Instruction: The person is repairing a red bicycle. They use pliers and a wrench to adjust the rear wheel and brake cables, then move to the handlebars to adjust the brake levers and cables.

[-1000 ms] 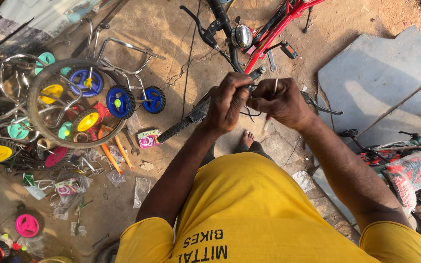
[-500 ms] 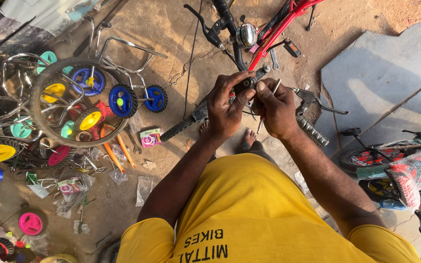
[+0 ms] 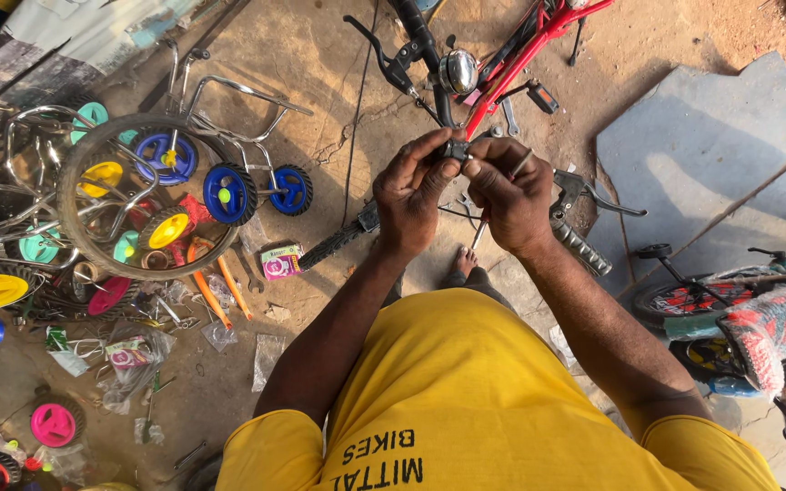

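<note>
Both hands meet just above the middle of the frame, over a black handlebar (image 3: 466,195) that runs from a ribbed grip (image 3: 334,244) at centre left to another grip (image 3: 582,247) at centre right. Left hand (image 3: 416,195) has its thumb and fingers pinched together on a small dark metal clamp fitting (image 3: 456,148) held at the fingertips. Right hand (image 3: 509,200) is closed too: its fingertips press against the same fitting from the right, and a thin tool with a red handle (image 3: 481,227), likely a screwdriver, is tucked in the palm with its shaft pointing down. A silvery stub (image 3: 521,163) sticks out above the right fingers; what it is cannot be told. A black brake lever (image 3: 593,193) juts out to the right just beside the right hand.

Above the hands lie a red bicycle frame (image 3: 525,59), a round chrome bell (image 3: 458,71) and another brake lever (image 3: 384,50) on a dark bar. A bare foot (image 3: 463,264) shows on the dirt ground (image 3: 320,155) below the hands, above the yellow shirt (image 3: 466,391).

At centre left a bare wheel rim (image 3: 70,214) lies over a heap of small training wheels, blue (image 3: 229,194), yellow (image 3: 167,229) and teal (image 3: 38,245), with chrome brackets (image 3: 238,91). A small pink box (image 3: 280,262) lies near them, and a pink wheel (image 3: 54,424) sits at lower left. A grey stone slab (image 3: 711,155) fills the upper right, with a small bicycle (image 3: 730,300) at the right edge.
</note>
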